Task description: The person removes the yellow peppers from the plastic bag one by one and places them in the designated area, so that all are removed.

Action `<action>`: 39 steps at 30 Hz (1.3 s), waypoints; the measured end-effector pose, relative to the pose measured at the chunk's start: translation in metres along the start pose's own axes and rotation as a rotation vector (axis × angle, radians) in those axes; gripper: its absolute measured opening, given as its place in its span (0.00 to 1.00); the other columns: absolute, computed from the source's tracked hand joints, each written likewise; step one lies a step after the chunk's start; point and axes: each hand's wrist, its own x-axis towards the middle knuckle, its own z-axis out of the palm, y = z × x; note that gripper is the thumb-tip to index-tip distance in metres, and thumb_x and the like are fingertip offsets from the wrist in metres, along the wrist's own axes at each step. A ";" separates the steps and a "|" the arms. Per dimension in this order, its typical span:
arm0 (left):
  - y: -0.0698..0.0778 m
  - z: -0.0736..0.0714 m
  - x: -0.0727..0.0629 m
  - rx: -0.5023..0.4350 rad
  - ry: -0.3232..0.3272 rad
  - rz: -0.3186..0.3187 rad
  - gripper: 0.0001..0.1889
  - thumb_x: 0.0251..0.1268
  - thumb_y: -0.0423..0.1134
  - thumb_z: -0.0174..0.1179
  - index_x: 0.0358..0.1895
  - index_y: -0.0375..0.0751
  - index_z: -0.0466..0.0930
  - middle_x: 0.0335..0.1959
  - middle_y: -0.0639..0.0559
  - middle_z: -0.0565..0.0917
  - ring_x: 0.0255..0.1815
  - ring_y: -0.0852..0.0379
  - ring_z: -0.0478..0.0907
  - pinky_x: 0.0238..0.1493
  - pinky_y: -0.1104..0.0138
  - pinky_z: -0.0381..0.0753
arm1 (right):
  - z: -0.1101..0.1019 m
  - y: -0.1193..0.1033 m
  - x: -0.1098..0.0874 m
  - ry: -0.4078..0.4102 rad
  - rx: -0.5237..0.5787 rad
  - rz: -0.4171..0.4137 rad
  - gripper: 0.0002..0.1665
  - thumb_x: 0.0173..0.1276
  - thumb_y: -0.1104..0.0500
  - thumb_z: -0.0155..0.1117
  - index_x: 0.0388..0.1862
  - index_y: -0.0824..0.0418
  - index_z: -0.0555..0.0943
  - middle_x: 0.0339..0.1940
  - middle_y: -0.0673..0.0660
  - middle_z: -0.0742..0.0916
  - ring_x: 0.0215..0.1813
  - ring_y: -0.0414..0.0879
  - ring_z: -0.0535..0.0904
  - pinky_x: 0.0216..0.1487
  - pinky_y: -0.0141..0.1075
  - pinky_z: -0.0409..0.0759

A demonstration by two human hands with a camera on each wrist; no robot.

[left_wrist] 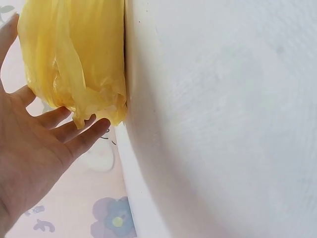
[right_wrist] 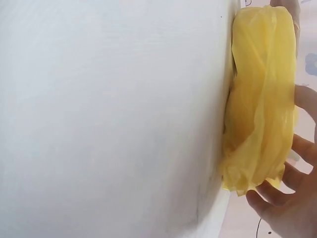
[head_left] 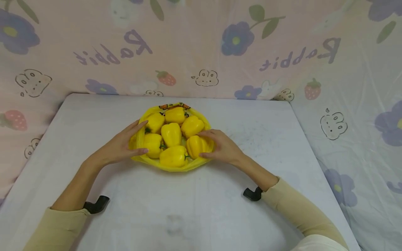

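Observation:
A yellow plastic bag [head_left: 150, 161] sits on the table, its mouth spread wide and its rim rolled outward. Several yellow bell peppers [head_left: 171, 134] lie inside it, some with green stems showing. My left hand [head_left: 120, 143] is at the bag's left side, thumb and index finger reaching over the rim. Opposite it, my right hand [head_left: 224, 146] spans the right side, fingertips over the rim beside a pepper [head_left: 195, 146]. The left wrist view shows spread fingers [left_wrist: 89, 136] against the crumpled bag side [left_wrist: 94, 49]. Loosely bent fingers [right_wrist: 277, 196] touch the bag's outside in the right wrist view.
The white table [head_left: 201, 209] has its far edge against a curtain [head_left: 188, 42] printed with rabbits, flowers and strawberries. A black wrist piece [head_left: 97, 204] juts out beside the left forearm, another black wrist piece [head_left: 252, 194] beside the right.

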 end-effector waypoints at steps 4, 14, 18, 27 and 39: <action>0.000 0.000 0.000 0.005 -0.002 -0.002 0.50 0.62 0.58 0.66 0.81 0.55 0.45 0.81 0.40 0.41 0.79 0.33 0.42 0.70 0.32 0.49 | 0.001 -0.001 0.000 -0.033 -0.041 0.016 0.43 0.55 0.44 0.79 0.68 0.53 0.75 0.67 0.55 0.77 0.69 0.53 0.69 0.71 0.50 0.67; 0.000 0.000 0.000 0.011 -0.006 -0.022 0.51 0.61 0.60 0.66 0.81 0.57 0.44 0.81 0.39 0.40 0.79 0.32 0.41 0.70 0.31 0.48 | 0.012 -0.004 0.006 -0.033 -0.176 0.038 0.49 0.49 0.39 0.80 0.70 0.52 0.73 0.64 0.56 0.79 0.67 0.54 0.70 0.70 0.49 0.68; -0.001 0.001 -0.001 0.009 -0.008 -0.029 0.51 0.61 0.60 0.66 0.81 0.57 0.44 0.82 0.40 0.40 0.79 0.33 0.41 0.70 0.32 0.48 | 0.014 -0.004 0.006 -0.023 -0.219 0.024 0.50 0.48 0.39 0.80 0.69 0.52 0.73 0.63 0.57 0.80 0.66 0.54 0.71 0.69 0.50 0.68; 0.000 0.000 -0.001 0.020 -0.002 -0.021 0.52 0.61 0.60 0.66 0.81 0.56 0.44 0.82 0.41 0.41 0.79 0.34 0.41 0.71 0.33 0.49 | 0.005 -0.009 0.002 -0.001 -0.191 0.040 0.50 0.49 0.38 0.80 0.69 0.55 0.74 0.62 0.57 0.80 0.64 0.54 0.73 0.68 0.49 0.70; 0.001 -0.003 -0.002 0.007 -0.021 -0.050 0.52 0.60 0.61 0.66 0.81 0.56 0.44 0.82 0.41 0.41 0.79 0.34 0.40 0.71 0.33 0.47 | -0.019 -0.018 -0.004 0.011 -0.113 0.069 0.51 0.51 0.39 0.80 0.71 0.53 0.71 0.62 0.55 0.80 0.62 0.52 0.75 0.64 0.49 0.75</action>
